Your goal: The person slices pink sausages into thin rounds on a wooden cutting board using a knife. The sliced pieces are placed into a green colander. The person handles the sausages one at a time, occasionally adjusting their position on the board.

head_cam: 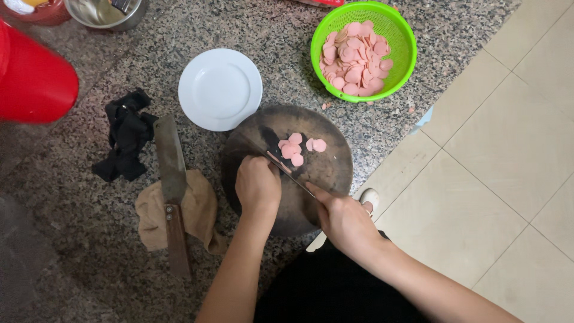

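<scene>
- Left hand (258, 186) curled knuckles-up on the near part of the round dark chopping board (326, 170), fingers closed over a pink sausage (276, 160) that barely shows beyond them.
- Right hand (345, 220) clamped around the handle of a knife (275, 157), at the near right edge of the board.
- Knife blade lying slantwise across the board from near right to far left, edge down just beside the left fingertips.
- A few round pink slices (296, 149) lying loose in the middle of the board, just beyond the blade.
- Green plastic colander (403, 45) far right on the speckled stone counter (89, 227), holding a heap of the same pink slices.
- White plate (220, 88) just beyond the board on the far left side, nearly touching its rim.
- Heavy cleaver (170, 164) with a wooden handle left of the board, blade pointing away, resting on a crumpled tan cloth (200, 209).
- Black rag (125, 134) bunched just left of the cleaver blade.
- Red container (33, 78) at the far left edge, with a metal bowl (104, 15) beyond it at the top.
- Pale tiled floor (508, 161) on the right, one light shoe (369, 197) showing by the counter edge.
</scene>
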